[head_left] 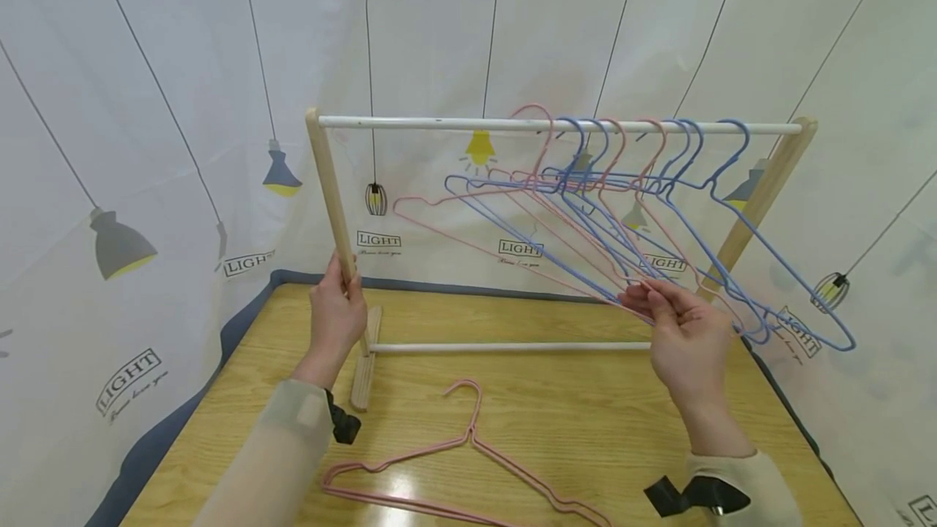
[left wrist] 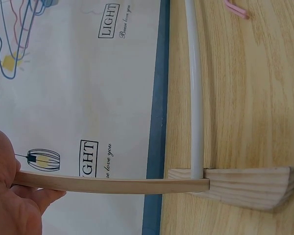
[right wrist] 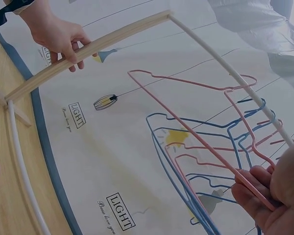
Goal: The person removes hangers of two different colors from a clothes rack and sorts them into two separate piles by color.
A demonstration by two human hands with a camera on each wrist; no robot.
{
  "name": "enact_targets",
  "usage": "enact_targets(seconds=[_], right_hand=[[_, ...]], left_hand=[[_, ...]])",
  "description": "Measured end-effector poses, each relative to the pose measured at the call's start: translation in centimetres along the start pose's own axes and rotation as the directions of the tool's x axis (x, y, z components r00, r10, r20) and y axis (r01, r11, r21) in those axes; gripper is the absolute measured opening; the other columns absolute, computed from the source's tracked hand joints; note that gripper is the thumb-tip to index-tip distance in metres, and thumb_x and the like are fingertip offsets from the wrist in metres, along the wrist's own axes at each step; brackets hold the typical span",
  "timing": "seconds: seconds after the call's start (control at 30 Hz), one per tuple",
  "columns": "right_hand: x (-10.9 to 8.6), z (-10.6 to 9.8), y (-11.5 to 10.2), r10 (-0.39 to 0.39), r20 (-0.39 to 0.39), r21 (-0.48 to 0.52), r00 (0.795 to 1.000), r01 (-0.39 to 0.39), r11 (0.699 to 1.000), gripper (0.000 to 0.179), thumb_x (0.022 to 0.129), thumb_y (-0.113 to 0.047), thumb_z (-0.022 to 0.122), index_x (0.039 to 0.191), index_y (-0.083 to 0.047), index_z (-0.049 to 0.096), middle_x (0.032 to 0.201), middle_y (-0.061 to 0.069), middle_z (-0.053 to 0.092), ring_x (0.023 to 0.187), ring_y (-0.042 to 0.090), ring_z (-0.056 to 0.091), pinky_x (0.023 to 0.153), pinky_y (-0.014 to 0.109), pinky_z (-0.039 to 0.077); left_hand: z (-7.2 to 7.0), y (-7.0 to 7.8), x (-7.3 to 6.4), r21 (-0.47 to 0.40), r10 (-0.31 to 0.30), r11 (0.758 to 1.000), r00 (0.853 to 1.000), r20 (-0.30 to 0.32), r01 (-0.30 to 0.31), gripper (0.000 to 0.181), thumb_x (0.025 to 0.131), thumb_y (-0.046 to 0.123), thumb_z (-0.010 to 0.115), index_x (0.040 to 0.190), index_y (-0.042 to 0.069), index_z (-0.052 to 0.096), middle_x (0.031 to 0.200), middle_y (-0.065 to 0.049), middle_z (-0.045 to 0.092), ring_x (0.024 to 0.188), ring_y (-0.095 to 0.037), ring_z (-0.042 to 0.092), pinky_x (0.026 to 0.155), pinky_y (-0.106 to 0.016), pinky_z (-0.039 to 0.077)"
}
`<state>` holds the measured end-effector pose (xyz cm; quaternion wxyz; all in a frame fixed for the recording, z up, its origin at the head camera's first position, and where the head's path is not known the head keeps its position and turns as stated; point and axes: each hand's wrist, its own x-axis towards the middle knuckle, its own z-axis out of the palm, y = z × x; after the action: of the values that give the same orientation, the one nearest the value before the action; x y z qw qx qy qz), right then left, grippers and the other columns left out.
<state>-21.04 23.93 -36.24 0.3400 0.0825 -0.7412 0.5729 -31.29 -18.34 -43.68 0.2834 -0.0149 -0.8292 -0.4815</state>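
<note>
My left hand (head_left: 337, 311) grips the left wooden post (head_left: 329, 185) of a hanger rack, its thumb and fingers round the wood. In the left wrist view that post (left wrist: 112, 185) runs down to a wooden foot (left wrist: 250, 188). At the right, my right hand (head_left: 688, 340) pinches a pink wire hanger (right wrist: 186, 127) near its end. This hanger's hook (head_left: 545, 145) lies over the white top rod (head_left: 417, 121), leftmost of the row. Several blue hangers (head_left: 786, 254) and other pink ones hang to its right, partly overlapping behind my right hand.
Pink hangers (head_left: 474, 432) lie on the wooden table (head_left: 220, 429) in front of the rack. A white lower bar (head_left: 512, 346) spans the rack's base. Behind stands a pale cloth (head_left: 183, 63) printed with lamps, with a blue edge along the table.
</note>
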Motion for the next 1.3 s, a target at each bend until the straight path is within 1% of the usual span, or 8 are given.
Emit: enact_targets(seconds=[0.2, 0.37, 0.43, 0.57, 0.67, 0.83, 1.1, 1.3], right_hand=[[0.3, 0.0, -0.4, -0.009, -0.024, 0.011, 1.0, 0.009, 1.0, 0.022, 0.107, 0.004, 0.055, 0.119, 0.011, 0.072, 0.102, 0.016, 0.078, 0.089, 0.009, 0.077, 0.085, 0.025, 0.06], [0.4, -0.2, -1.1, -0.039, -0.049, 0.023, 0.998, 0.04, 0.999, 0.022, 0.106, 0.003, 0.056, 0.117, 0.01, 0.074, 0.1, 0.015, 0.078, 0.088, 0.012, 0.078, 0.085, 0.025, 0.06], [0.4, -0.2, -1.3, -0.046, -0.057, 0.049, 0.997, 0.049, 0.998, 0.021, 0.106, 0.004, 0.057, 0.116, 0.011, 0.074, 0.099, 0.015, 0.078, 0.088, 0.014, 0.078, 0.086, 0.027, 0.06], [0.2, -0.4, -1.7, -0.046, -0.056, 0.098, 0.997, 0.051, 0.994, 0.021, 0.105, 0.005, 0.057, 0.116, 0.014, 0.073, 0.098, 0.014, 0.078, 0.087, 0.016, 0.078, 0.086, 0.028, 0.06], [0.0, -0.5, -1.9, -0.053, -0.052, 0.103, 0.997, 0.058, 0.993, 0.022, 0.106, 0.005, 0.056, 0.117, 0.013, 0.073, 0.098, 0.012, 0.078, 0.088, 0.016, 0.078, 0.085, 0.028, 0.06], [-0.1, -0.7, -2.3, -0.073, -0.046, 0.135, 0.996, 0.078, 0.988, 0.021, 0.105, 0.004, 0.057, 0.116, 0.013, 0.073, 0.099, 0.015, 0.078, 0.088, 0.018, 0.079, 0.085, 0.03, 0.06], [-0.6, -1.2, -3.3, -0.057, -0.034, 0.205, 0.998, 0.062, 0.977, 0.021, 0.105, 0.002, 0.059, 0.116, 0.015, 0.071, 0.1, 0.018, 0.077, 0.089, 0.02, 0.079, 0.087, 0.03, 0.06], [-1.8, -1.6, -3.5, -0.038, -0.015, 0.238, 0.999, 0.04, 0.97, 0.021, 0.104, 0.005, 0.059, 0.117, 0.018, 0.07, 0.099, 0.015, 0.078, 0.087, 0.019, 0.079, 0.086, 0.032, 0.06]], left_hand=[[0.1, -0.2, 0.1, -0.003, 0.008, 1.0, 1.0, -0.004, -0.008, 0.041, 0.107, -0.001, 0.057, 0.147, 0.005, 0.055, 0.134, -0.03, 0.065, 0.116, -0.043, 0.069, 0.088, -0.057, 0.06], [0.1, -0.3, 0.1, 0.001, 0.011, 1.0, 1.0, -0.005, -0.011, 0.041, 0.107, 0.0, 0.056, 0.148, 0.005, 0.055, 0.134, -0.029, 0.066, 0.114, -0.043, 0.07, 0.087, -0.057, 0.06], [0.1, -0.3, 0.1, -0.001, 0.012, 1.0, 1.0, -0.006, -0.012, 0.042, 0.107, 0.0, 0.057, 0.149, 0.005, 0.054, 0.134, -0.029, 0.066, 0.114, -0.043, 0.07, 0.086, -0.057, 0.061], [0.1, -0.3, 0.1, -0.004, 0.015, 1.0, 1.0, -0.008, -0.015, 0.043, 0.107, 0.0, 0.057, 0.15, 0.006, 0.054, 0.133, -0.029, 0.066, 0.113, -0.043, 0.07, 0.085, -0.057, 0.061], [0.1, -0.2, 0.0, -0.003, 0.017, 1.0, 1.0, -0.01, -0.018, 0.043, 0.107, 0.0, 0.057, 0.15, 0.006, 0.054, 0.134, -0.028, 0.066, 0.113, -0.042, 0.07, 0.085, -0.057, 0.061], [0.1, -0.1, 0.0, -0.002, 0.017, 1.0, 1.0, -0.014, -0.018, 0.043, 0.107, 0.0, 0.057, 0.149, 0.006, 0.054, 0.135, -0.028, 0.066, 0.114, -0.042, 0.07, 0.086, -0.056, 0.061], [0.1, -0.1, 0.1, 0.001, 0.007, 1.0, 1.0, -0.011, -0.007, 0.042, 0.107, -0.001, 0.057, 0.148, 0.005, 0.055, 0.136, -0.028, 0.065, 0.115, -0.042, 0.069, 0.087, -0.057, 0.06], [0.0, 0.0, 0.1, 0.008, 0.012, 1.0, 1.0, -0.008, -0.012, 0.039, 0.108, 0.002, 0.057, 0.146, 0.005, 0.056, 0.133, -0.028, 0.067, 0.114, -0.042, 0.07, 0.086, -0.057, 0.061]])
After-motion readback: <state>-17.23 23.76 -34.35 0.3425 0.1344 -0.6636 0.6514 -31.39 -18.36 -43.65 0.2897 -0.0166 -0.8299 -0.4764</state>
